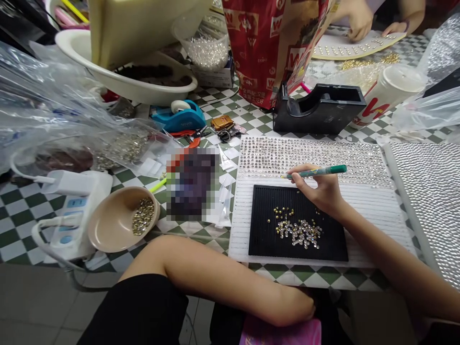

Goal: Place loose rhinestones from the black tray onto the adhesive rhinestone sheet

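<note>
Green and slender, a pen-shaped tool [323, 170] is pinched pencil-fashion in the right hand [325, 194], presumably for fine control, its tip held by rows of small round glittering stones [262, 154] on a white ribbed board [240, 225]; contact cannot be made out. Loose clear and golden stones [304, 233] are kept on a black ridged rectangular tray [263, 235] laid over the board, apparently for easy reach. Fingers of the left hand [300, 306], lowered near the lap, are hidden, their pose impossible to tell, while a dark object [194, 187] is masked by pixelation and a co-worker's arm [413, 17] is cropped above.
</note>
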The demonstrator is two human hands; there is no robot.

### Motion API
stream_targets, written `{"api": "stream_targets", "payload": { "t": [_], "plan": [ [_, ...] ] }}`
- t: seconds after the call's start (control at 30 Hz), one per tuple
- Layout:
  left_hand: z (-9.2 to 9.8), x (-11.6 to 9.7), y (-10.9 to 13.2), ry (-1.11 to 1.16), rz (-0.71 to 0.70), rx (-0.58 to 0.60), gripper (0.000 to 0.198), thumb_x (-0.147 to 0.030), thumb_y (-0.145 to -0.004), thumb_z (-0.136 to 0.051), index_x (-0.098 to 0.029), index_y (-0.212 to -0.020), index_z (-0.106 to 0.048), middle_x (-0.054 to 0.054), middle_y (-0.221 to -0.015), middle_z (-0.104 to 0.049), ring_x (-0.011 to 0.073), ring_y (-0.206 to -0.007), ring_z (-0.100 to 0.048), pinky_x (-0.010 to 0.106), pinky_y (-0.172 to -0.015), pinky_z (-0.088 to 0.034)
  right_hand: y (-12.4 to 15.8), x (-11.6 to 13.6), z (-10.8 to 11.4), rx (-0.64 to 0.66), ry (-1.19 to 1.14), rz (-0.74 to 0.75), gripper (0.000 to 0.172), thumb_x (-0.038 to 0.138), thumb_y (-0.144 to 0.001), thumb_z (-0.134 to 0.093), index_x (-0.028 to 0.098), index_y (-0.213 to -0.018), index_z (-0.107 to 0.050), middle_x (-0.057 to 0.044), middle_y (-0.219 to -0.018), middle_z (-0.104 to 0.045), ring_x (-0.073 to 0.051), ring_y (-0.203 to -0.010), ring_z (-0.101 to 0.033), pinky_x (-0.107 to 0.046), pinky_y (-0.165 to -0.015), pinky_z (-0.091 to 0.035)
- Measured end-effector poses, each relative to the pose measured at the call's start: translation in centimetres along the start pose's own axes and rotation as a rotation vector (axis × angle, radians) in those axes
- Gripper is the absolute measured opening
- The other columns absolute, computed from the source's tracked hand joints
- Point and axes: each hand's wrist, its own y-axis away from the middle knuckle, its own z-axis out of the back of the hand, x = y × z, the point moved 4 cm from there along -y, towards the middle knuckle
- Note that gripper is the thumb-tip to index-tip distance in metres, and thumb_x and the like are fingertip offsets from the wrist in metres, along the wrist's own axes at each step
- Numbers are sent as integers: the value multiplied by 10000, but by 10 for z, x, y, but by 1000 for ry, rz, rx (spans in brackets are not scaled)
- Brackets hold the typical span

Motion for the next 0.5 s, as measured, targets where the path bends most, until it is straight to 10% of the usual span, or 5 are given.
{"api": "stream_targets", "payload": {
  "t": [0.5],
  "plan": [
    [7,10,2,30,116,-87,145,-219,-624,-725,-308,-737,-744,-54,-930,-764,133,-896,-687,255,-960,-504,11,14,11,-23,-28,-28,104,185,-877,-591,205,-816,-672,-12,-760,-731,-141,-669,-693,-281,-647,-575]
  ]
}}
